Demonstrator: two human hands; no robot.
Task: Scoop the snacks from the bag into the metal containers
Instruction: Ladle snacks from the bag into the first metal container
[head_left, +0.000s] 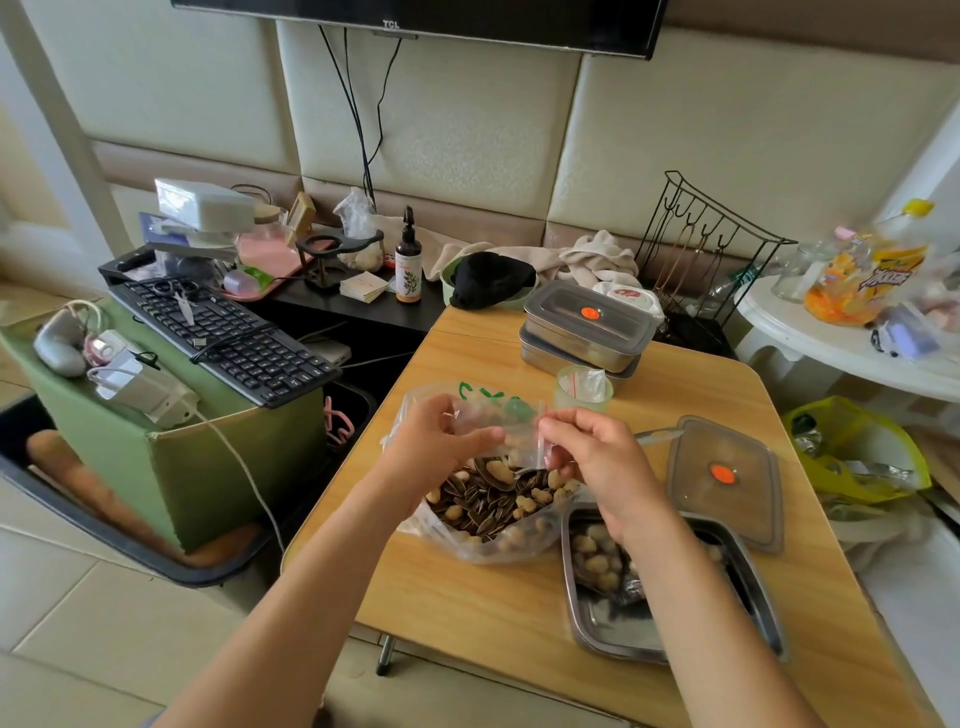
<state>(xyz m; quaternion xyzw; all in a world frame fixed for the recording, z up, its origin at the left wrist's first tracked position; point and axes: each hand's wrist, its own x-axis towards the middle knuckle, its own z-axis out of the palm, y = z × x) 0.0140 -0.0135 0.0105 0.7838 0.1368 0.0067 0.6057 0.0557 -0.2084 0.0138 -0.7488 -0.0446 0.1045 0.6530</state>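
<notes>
Head view: the left hand (441, 441) and right hand (597, 462) pinch the top of the bag (488, 509), fingers curled on the plastic. The bag sits mid tabletop (467, 613), nearly full. At its 4 o'clock, the open tin (615, 629) holds a few nuts. At 1 o'clock, two shut tins (587, 338) wait. I think most scooping is left.

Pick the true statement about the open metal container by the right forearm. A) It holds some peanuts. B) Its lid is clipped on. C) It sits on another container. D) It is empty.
A: peanuts lie heaped at the far end of the open metal container, its lid resting beside it on the table.
</notes>
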